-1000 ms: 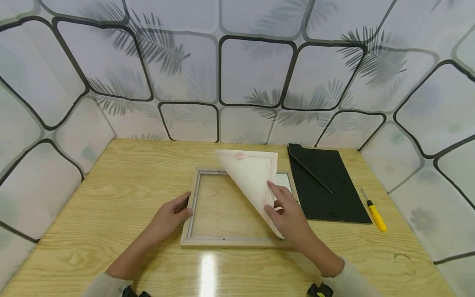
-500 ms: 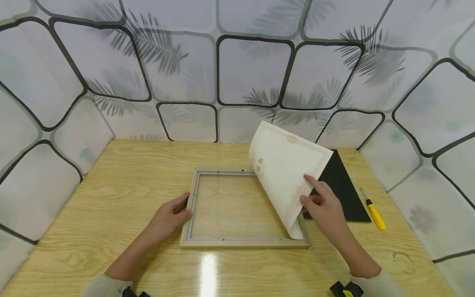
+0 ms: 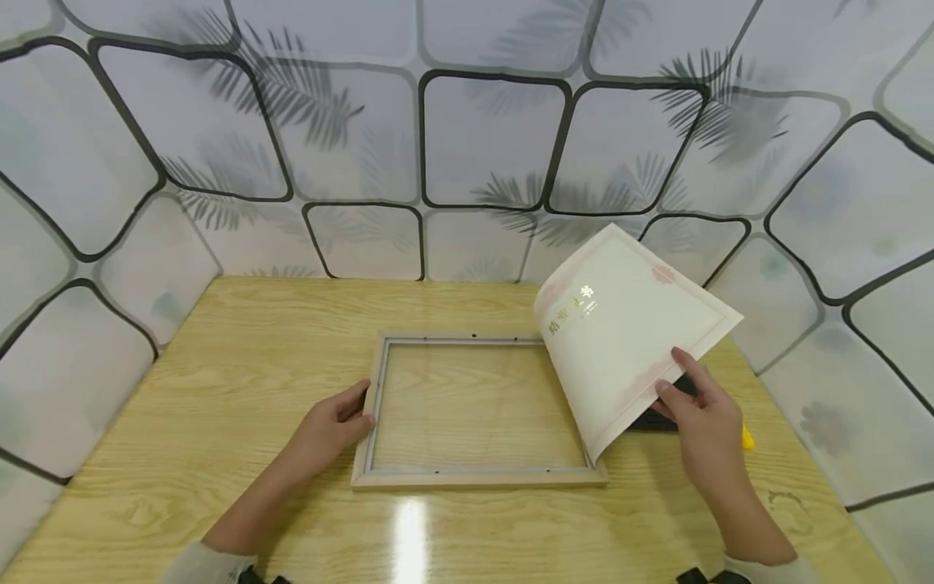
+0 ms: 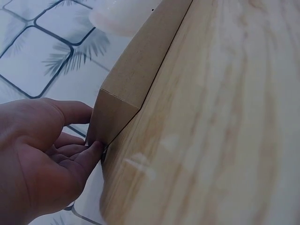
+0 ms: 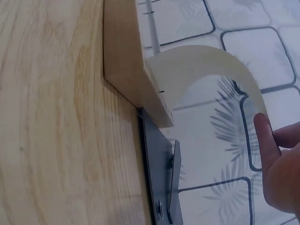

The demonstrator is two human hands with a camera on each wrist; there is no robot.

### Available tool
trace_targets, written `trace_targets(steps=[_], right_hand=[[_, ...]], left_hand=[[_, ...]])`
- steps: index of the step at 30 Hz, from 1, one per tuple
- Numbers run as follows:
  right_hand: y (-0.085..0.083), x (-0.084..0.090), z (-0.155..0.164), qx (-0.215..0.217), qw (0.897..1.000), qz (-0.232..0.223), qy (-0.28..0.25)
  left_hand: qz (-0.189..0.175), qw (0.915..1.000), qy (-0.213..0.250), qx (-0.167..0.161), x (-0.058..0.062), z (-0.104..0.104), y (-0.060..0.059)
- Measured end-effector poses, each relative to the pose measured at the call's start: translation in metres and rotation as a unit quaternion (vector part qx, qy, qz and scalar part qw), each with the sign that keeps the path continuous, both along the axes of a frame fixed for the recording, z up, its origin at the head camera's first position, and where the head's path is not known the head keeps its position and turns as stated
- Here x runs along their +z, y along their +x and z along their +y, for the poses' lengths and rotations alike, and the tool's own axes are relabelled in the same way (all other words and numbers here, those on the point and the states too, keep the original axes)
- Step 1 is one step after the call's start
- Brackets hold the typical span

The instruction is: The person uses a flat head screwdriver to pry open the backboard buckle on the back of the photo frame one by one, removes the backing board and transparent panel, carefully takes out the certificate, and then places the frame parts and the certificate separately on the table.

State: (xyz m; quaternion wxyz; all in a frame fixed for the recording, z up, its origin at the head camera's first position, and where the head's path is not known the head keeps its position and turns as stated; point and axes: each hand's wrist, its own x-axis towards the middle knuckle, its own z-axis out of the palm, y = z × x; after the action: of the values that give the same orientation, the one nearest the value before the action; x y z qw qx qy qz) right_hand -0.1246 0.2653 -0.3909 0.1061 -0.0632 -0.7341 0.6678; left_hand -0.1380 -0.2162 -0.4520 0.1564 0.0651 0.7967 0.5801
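The right hand (image 3: pixel 704 426) pinches the certificate sheet (image 3: pixel 627 328), lifted and curling above the wooden frame's (image 3: pixel 477 477) right edge; the left hand (image 3: pixel 332 422) grips the frame's left edge. The bowed paper could crease if pinched harder. Right of the frame, a black backing board (image 3: pixel 657 420) and yellow screwdriver (image 3: pixel 747 439) crowd the counter (image 3: pixel 219 389).

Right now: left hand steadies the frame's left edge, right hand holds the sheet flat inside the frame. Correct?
Not quite. The left hand does steady the frame, but the right hand holds the sheet lifted clear, curling above the frame's right side. The head view shows it.
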Motion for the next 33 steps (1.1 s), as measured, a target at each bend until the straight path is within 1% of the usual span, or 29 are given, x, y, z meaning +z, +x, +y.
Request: trace_targets(steps=[2, 5, 8, 10, 12, 16, 21, 23, 26, 28, 31, 33], right_hand=[[-0.001, 0.002, 0.004, -0.020, 0.999, -0.006, -0.047], [-0.004, 0.004, 0.008, -0.058, 0.991, -0.012, -0.122], [-0.005, 0.005, 0.013, -0.091, 0.981, -0.015, -0.171], [-0.005, 0.005, 0.017, -0.100, 0.975, -0.012, -0.199], [-0.004, 0.004, 0.019, -0.104, 0.970, 0.000, -0.220], [-0.004, 0.005, 0.022, -0.105, 0.957, 0.039, -0.268], [-0.007, 0.007, 0.021, -0.114, 0.931, 0.076, -0.339], [-0.009, 0.009, 0.019, -0.108, 0.921, 0.086, -0.364], [-0.013, 0.012, 0.013, -0.086, 0.914, 0.098, -0.385], [-0.016, 0.015, 0.007, -0.071, 0.912, 0.102, -0.392], [-0.020, 0.021, -0.005, -0.057, 0.912, 0.093, -0.396], [-0.024, 0.025, -0.015, -0.055, 0.917, 0.076, -0.387]], left_hand=[[0.001, 1.0000, 0.000, 0.002, 0.000, 0.000, 0.000], [0.000, 1.0000, -0.006, 0.005, 0.001, 0.000, 0.000], [-0.001, 0.9998, -0.016, 0.007, 0.001, 0.000, 0.001], [0.000, 0.9997, -0.023, 0.006, 0.000, 0.000, 0.001], [0.000, 0.9996, -0.027, 0.004, 0.000, 0.000, 0.002], [0.002, 0.9995, -0.030, 0.005, -0.001, 0.001, 0.002], [0.005, 0.9993, -0.037, 0.005, 0.000, 0.001, 0.005], [0.003, 0.9993, -0.037, 0.005, 0.001, 0.001, 0.007], [-0.002, 0.9993, -0.037, 0.007, 0.002, 0.002, 0.009], [-0.006, 0.9993, -0.036, 0.009, 0.003, 0.002, 0.011], [-0.012, 0.9992, -0.036, 0.013, 0.003, 0.003, 0.013], [-0.012, 0.9992, -0.036, 0.012, 0.004, 0.002, 0.015]])
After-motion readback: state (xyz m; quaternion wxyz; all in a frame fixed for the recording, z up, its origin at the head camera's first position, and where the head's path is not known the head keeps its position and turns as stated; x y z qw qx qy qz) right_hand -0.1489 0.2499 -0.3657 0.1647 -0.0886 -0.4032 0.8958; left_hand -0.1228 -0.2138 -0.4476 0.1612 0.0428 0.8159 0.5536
